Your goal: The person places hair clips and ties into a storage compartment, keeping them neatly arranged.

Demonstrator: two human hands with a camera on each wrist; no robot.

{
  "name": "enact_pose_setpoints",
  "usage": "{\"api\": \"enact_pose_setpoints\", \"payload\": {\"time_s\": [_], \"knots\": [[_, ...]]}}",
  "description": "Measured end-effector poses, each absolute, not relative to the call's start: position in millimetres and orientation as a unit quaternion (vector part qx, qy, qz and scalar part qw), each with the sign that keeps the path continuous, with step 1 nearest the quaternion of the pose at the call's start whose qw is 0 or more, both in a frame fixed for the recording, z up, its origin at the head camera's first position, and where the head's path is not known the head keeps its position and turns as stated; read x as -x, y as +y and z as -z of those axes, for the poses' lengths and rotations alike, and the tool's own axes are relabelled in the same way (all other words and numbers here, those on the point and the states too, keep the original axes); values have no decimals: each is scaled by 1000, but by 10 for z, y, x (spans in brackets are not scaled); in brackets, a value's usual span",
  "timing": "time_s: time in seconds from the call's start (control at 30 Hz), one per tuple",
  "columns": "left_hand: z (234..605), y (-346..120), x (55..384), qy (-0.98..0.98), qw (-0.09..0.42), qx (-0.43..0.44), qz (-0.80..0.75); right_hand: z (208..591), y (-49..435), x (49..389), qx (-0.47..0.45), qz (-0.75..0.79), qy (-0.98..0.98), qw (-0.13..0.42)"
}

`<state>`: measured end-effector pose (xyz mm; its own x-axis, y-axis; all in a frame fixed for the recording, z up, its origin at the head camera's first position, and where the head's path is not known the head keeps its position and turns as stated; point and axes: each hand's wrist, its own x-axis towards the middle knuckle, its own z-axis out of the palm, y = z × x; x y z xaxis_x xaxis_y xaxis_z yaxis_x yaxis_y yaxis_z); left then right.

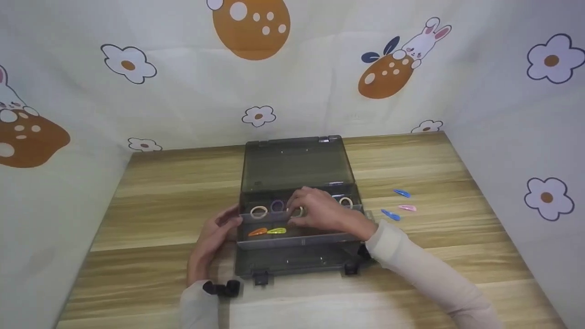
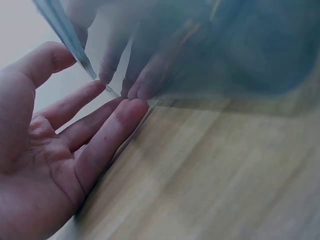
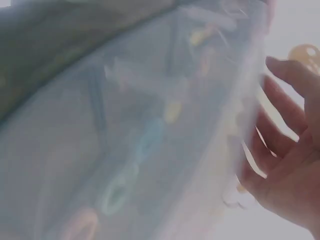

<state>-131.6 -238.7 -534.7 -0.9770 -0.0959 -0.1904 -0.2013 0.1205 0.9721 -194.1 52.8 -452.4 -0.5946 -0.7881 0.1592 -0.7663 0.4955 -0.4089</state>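
A dark see-through plastic case [image 1: 297,164] lies on the table with its lid raised at the back. Its upper tray [image 1: 274,242] carries hair ties, among them a beige hair tie [image 1: 258,212] and a purple hair tie [image 1: 277,206], in the rear row. In front lie an orange snap hair clip [image 1: 257,232] and a yellow snap hair clip [image 1: 277,230]. My right hand [image 1: 317,209] hovers over the tray, fingers bent but apart, around a pale hair tie [image 1: 299,211]; no firm grip shows. With extended fingers my left hand [image 2: 60,145] touches the case's left side.
To the right on the wooden table lie a blue clip [image 1: 402,193], another blue clip [image 1: 390,214] and a pink clip [image 1: 407,208]. Black latches [image 1: 261,278] stick out at the case's front. A patterned cloth [image 1: 183,91] hangs behind the table and along its sides.
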Motion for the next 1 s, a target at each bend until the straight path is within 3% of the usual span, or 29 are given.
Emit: {"api": "enact_pose_setpoints", "payload": {"time_s": [0.63,1.0], "knots": [[5331,-2389,1330,744,46,97,-660,4252,1577,1955,365,323,871,58],[5337,-2389,1343,746,45,101,-657,4484,2274,1958,301,339,891,19]]}}
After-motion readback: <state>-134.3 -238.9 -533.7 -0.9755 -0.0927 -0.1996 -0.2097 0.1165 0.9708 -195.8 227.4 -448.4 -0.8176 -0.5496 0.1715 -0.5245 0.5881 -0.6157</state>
